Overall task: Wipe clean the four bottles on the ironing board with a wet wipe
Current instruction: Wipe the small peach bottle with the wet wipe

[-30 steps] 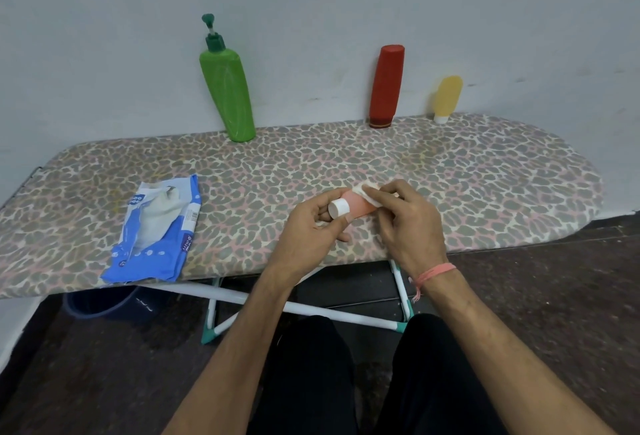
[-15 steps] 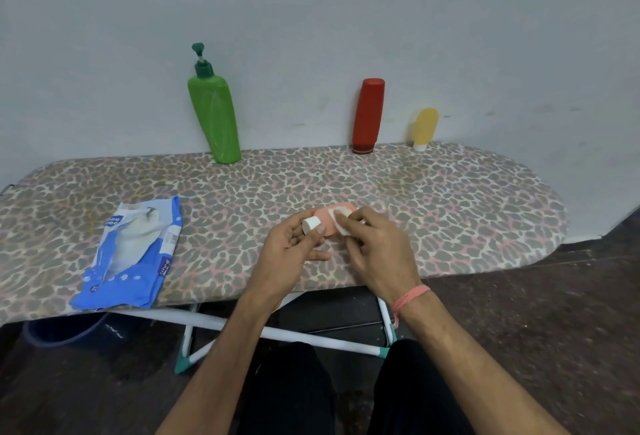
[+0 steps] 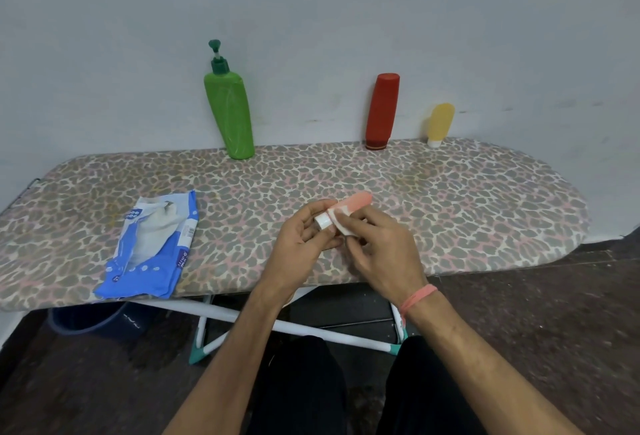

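— Two hands at work, nearest to me. What does each one do?

— My left hand (image 3: 303, 239) grips the small pink bottle (image 3: 356, 202) near its white cap (image 3: 322, 221), fingers curled under it. My right hand (image 3: 379, 247) pinches a folded white wet wipe (image 3: 341, 223) against the bottle's side, just past the cap. A pink band (image 3: 417, 297) sits on that wrist.

— Where is the bottle, exactly?

— Between both hands, above the near half of the ironing board (image 3: 467, 209), tilted with the cap toward me and the pink end pointing away. I cannot tell if it touches the surface.

— And to the left?

— A blue and white wipes pack (image 3: 152, 251) lies flat on the surface, well apart from my hands, its flap open with a white wipe showing.

— Further back?

— Three bottles stand along the far edge by the wall. The green pump bottle (image 3: 230, 112) leans on the left. The red bottle (image 3: 382, 110) stands cap down to the right of it, and the small yellow bottle (image 3: 440, 123) stands just beside the red one, also cap down.
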